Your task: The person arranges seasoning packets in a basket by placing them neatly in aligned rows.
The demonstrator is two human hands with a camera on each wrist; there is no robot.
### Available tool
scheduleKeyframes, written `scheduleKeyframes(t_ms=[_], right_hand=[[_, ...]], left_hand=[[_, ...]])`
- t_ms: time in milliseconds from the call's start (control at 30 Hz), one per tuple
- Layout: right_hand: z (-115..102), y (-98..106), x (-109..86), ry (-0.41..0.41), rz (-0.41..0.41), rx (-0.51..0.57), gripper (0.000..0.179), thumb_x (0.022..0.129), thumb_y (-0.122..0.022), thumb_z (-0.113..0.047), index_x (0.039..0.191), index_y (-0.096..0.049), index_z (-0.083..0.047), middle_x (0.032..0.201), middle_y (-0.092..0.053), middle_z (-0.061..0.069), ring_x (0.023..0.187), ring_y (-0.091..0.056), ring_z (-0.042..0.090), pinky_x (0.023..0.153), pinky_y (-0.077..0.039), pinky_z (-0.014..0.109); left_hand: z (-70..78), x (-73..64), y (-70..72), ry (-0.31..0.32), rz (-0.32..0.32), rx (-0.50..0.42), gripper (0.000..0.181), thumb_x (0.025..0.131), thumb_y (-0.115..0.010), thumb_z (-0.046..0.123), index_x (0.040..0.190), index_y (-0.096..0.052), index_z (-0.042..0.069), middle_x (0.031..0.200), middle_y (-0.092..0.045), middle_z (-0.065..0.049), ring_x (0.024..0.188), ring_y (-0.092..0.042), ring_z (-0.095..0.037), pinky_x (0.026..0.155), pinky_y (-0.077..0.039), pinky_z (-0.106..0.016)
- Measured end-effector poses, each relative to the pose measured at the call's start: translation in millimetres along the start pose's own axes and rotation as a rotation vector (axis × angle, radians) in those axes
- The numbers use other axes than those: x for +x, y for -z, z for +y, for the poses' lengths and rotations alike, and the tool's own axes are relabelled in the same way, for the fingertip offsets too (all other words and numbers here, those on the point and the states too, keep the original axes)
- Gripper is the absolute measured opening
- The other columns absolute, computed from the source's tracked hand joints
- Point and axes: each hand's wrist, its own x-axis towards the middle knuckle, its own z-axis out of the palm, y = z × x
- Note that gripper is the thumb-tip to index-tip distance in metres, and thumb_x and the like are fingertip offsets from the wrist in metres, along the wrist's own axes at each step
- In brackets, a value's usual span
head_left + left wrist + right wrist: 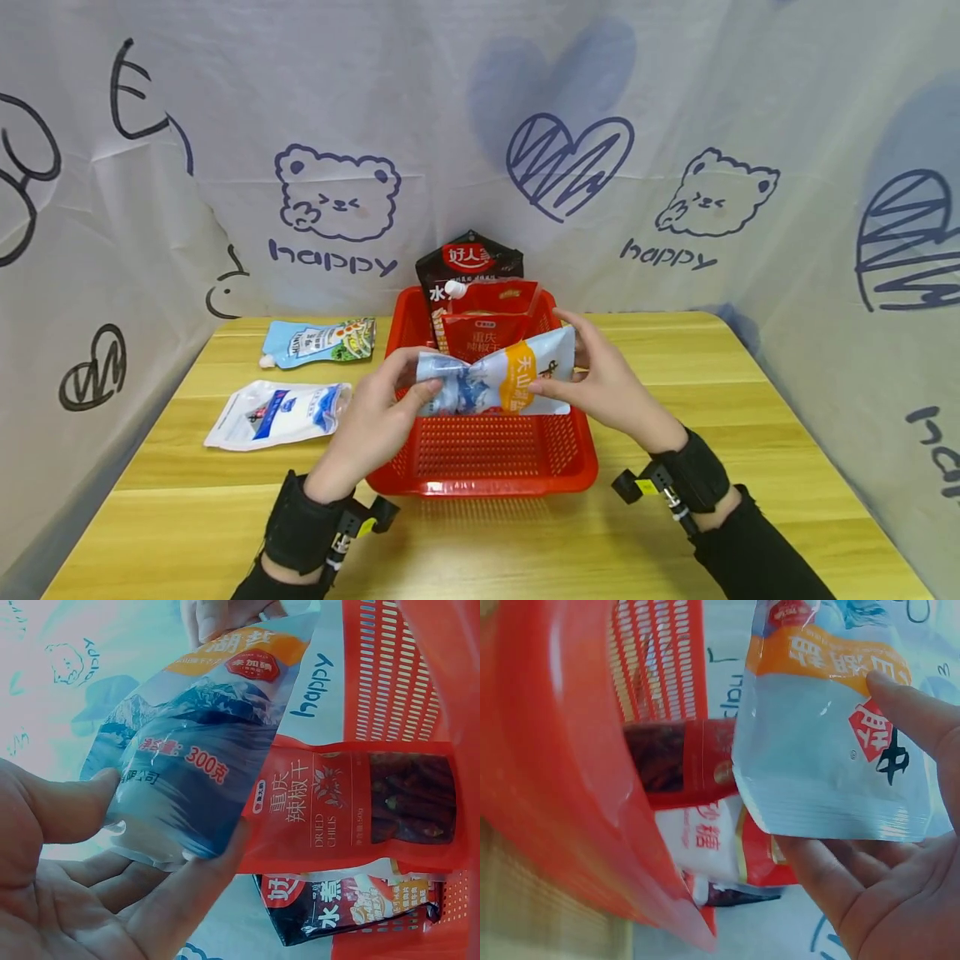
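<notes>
Both hands hold a light-blue and orange bag of lake salt [487, 385] sideways above the red plastic basket [480, 486]. At its left end, my left hand [372, 422] pinches it, thumb in front and fingers behind. My right hand [609, 385] pinches the other end the same way. The left wrist view shows the bag's [202, 742] mountain picture and 300 g print, with its left end bunched in the fingers. In the right wrist view its sealed edge [832, 821] lies by the right fingers. Behind it, a red bag of dried chilis [307, 802] stands in the basket.
Also upright in the basket are a black seasoning packet [471, 260] and a white and red sugar bag [697, 838]; a white cap [455, 289] shows there too. Left of the basket lie a light-blue Heinz spout pouch [318, 342] and a white and blue bag [279, 414].
</notes>
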Motion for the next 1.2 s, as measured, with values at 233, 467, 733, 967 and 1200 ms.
scheduleKeyframes(t_ms=[233, 467, 733, 967, 1200], right_hand=[[0.6, -1.1, -0.7, -0.049, -0.001, 0.094, 0.077, 0.086, -0.087, -0.015, 0.147, -0.039, -0.006, 0.115, -0.071, 0.016, 0.093, -0.072, 0.026, 0.078, -0.064, 0.037], [-0.4, -2.3, -3.5, -0.053, -0.003, 0.162, 0.062, 0.087, -0.084, -0.007, 0.133, -0.042, -0.004, 0.113, -0.072, 0.019, 0.094, -0.074, 0.029, 0.077, -0.065, 0.040], [-0.9, -3.1, -6.6, -0.004, 0.053, 0.136, 0.047, 0.091, -0.079, -0.002, 0.125, -0.047, -0.002, 0.110, -0.073, 0.019, 0.092, -0.076, 0.029, 0.072, -0.065, 0.040], [-3.2, -2.3, -8.9, 0.043, 0.099, 0.154, 0.037, 0.092, -0.077, -0.002, 0.116, -0.048, -0.001, 0.102, -0.073, 0.019, 0.086, -0.077, 0.025, 0.068, -0.064, 0.039], [-5.8, -4.1, -8.2, 0.072, 0.088, 0.134, 0.035, 0.093, -0.076, -0.001, 0.117, -0.051, -0.003, 0.108, -0.073, 0.018, 0.088, -0.077, 0.027, 0.067, -0.064, 0.039]], left_hand=[[0.3, 1.1, 1.7, 0.002, -0.008, 0.013, 0.032, 0.104, -0.064, 0.016, 0.135, -0.060, 0.007, 0.123, -0.072, -0.009, 0.119, -0.066, -0.028, 0.105, -0.051, -0.056], [-0.7, 3.3, 3.0, 0.019, -0.057, 0.002, 0.032, 0.104, -0.064, 0.016, 0.134, -0.059, 0.009, 0.123, -0.070, -0.008, 0.121, -0.066, -0.029, 0.103, -0.053, -0.054], [-1.6, 2.5, 4.9, 0.047, -0.109, -0.004, 0.038, 0.104, -0.065, 0.020, 0.139, -0.056, 0.007, 0.124, -0.068, -0.011, 0.114, -0.066, -0.029, 0.093, -0.059, -0.045], [1.7, 3.4, 5.8, 0.120, -0.164, 0.073, 0.052, 0.100, -0.070, 0.034, 0.145, -0.052, 0.013, 0.124, -0.067, -0.009, 0.109, -0.066, -0.027, 0.088, -0.060, -0.042], [9.9, 10.9, 5.1, 0.082, -0.178, 0.219, 0.060, 0.094, -0.078, 0.037, 0.144, -0.055, 0.014, 0.137, -0.063, -0.005, 0.112, -0.062, -0.025, 0.090, -0.060, -0.043]])
